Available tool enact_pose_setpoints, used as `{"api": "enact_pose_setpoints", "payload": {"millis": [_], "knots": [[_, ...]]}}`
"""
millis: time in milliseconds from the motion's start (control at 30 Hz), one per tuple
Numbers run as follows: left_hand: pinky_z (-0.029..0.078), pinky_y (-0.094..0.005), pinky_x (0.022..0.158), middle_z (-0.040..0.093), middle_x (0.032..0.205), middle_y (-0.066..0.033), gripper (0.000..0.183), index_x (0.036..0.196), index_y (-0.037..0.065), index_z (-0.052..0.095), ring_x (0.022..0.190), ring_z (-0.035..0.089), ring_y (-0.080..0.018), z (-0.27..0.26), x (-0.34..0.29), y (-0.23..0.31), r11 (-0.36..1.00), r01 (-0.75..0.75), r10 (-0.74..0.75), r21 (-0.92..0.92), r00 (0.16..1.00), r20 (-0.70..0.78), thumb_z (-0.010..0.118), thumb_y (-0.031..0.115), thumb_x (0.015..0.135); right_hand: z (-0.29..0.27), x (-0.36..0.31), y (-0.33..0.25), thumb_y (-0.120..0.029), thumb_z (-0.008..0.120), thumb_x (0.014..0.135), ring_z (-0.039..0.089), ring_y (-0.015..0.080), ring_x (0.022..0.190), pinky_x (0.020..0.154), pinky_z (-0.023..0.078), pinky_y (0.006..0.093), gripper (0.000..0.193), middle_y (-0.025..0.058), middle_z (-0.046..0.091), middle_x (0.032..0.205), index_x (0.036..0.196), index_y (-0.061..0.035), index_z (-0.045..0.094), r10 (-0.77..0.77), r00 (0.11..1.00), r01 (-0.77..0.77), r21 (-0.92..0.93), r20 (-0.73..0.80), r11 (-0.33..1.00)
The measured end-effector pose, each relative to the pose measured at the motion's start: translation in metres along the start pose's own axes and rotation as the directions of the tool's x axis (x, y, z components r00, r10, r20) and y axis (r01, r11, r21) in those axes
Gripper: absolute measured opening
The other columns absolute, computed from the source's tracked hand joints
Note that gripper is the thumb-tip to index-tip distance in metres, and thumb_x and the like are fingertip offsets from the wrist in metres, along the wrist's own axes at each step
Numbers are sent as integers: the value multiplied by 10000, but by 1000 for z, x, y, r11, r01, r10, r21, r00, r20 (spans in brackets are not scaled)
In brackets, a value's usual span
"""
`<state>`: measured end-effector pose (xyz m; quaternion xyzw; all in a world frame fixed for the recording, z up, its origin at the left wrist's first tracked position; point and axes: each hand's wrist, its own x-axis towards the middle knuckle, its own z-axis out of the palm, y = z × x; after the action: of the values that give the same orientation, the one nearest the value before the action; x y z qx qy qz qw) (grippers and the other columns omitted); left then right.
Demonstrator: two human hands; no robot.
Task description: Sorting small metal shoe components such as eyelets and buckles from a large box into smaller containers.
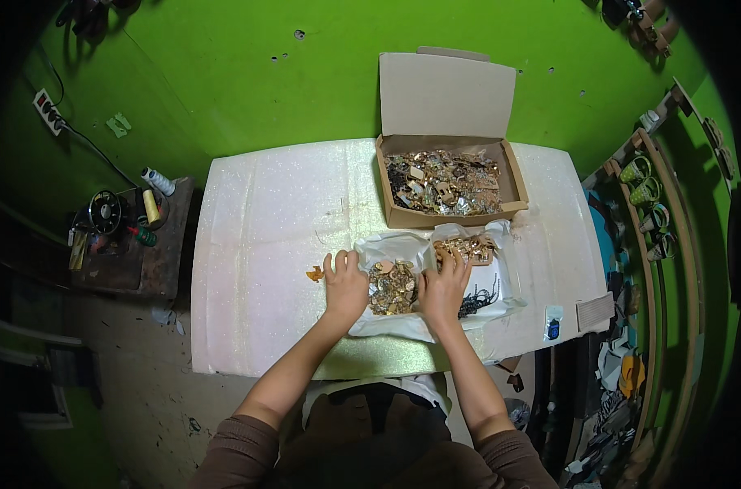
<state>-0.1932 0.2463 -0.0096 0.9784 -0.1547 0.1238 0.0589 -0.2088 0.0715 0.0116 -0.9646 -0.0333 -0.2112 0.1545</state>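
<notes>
Two shallow trays lined with white paper sit side by side near the front of the table. Gold and silver metal trinkets, perhaps jewellery parts, fill the left tray (362,324). The right tray (509,306) holds gold-coloured pieces at the back and a dark chain-like strand (478,302) in front. My left hand (346,287) is at the left tray's outer edge, fingers apart and bent. My right hand (444,287) reaches over the border between the trays, thumb on the left side, fingers spread toward the gold pieces. Neither hand visibly holds a piece; their undersides are hidden.
Behind the trays stands an open cardboard box (452,218) of mixed metal pieces. A small orange-brown scrap (314,274) lies left of my left hand. A blue-black item (554,328) and a grey card (595,312) lie at the right edge. A side table (118,273) carries thread spools.
</notes>
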Motion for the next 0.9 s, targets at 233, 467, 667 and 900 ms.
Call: {"api": "enact_pose_setpoints", "payload": {"millis": [233, 467, 667, 900], "knots": [[176, -502, 940, 440, 1020, -140, 222, 662, 2, 630, 1054, 336, -304, -6, -6, 1, 996, 31, -29, -82, 999, 32, 599, 221, 679, -1, -3, -3, -119, 621, 664, 345, 321, 1125, 987, 163, 527, 100, 130, 478, 1080, 679, -20, 629, 19, 1000, -19, 55, 6, 998], [152, -517, 936, 425, 982, -121, 178, 714, 79, 651, 1029, 326, -315, -46, 0, -2, 971, 80, -67, -226, 996, 61, 619, 252, 686, 2, -3, 17, -126, 609, 697, 350, 323, 1112, 985, 180, 487, 99, 128, 484, 1066, 708, -31, 638, 118, 992, -105, 218, -47, 970], [198, -510, 923, 429, 980, -110, 104, 728, 135, 659, 1023, 352, -293, -37, 9, -23, 988, -43, 47, -149, 999, 26, 632, 197, 648, 0, -1, -8, -126, 586, 724, 504, 302, 913, 828, 375, 404, 101, 140, 571, 886, 720, -39, 637, -52, 996, 14, 443, 75, 897], [294, -389, 889, 470, 905, -81, 101, 672, 105, 637, 937, 430, -239, -23, 21, -28, 918, -392, 381, 55, 913, 149, 583, 189, 664, 25, -9, -55, -358, 564, 747, 591, 307, 643, 599, 460, 380, 311, 147, 605, 657, 714, -58, 642, 23, 761, -283, 301, 648, 910]]}}
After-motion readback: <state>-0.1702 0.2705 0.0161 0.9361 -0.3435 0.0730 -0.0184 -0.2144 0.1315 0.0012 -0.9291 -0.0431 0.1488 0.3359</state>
